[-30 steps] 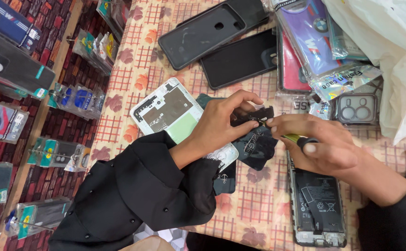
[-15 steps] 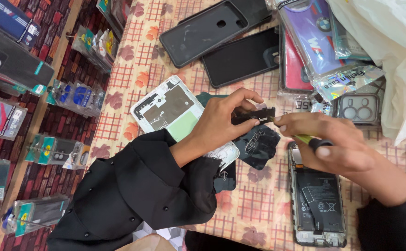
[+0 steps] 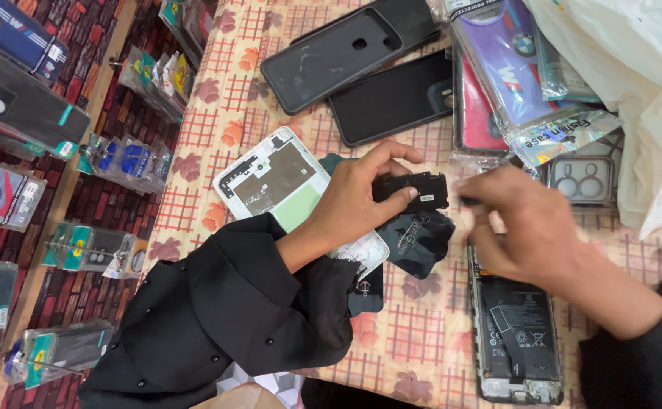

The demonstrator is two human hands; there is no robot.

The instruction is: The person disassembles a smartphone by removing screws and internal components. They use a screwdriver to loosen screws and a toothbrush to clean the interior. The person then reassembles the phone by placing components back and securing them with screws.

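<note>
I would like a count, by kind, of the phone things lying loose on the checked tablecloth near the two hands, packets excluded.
Black phone cases or back covers at the top: 2
White phone back frame: 1
Opened phone showing its battery: 1
Small black part pinched in the left hand: 1
Total: 5
</note>
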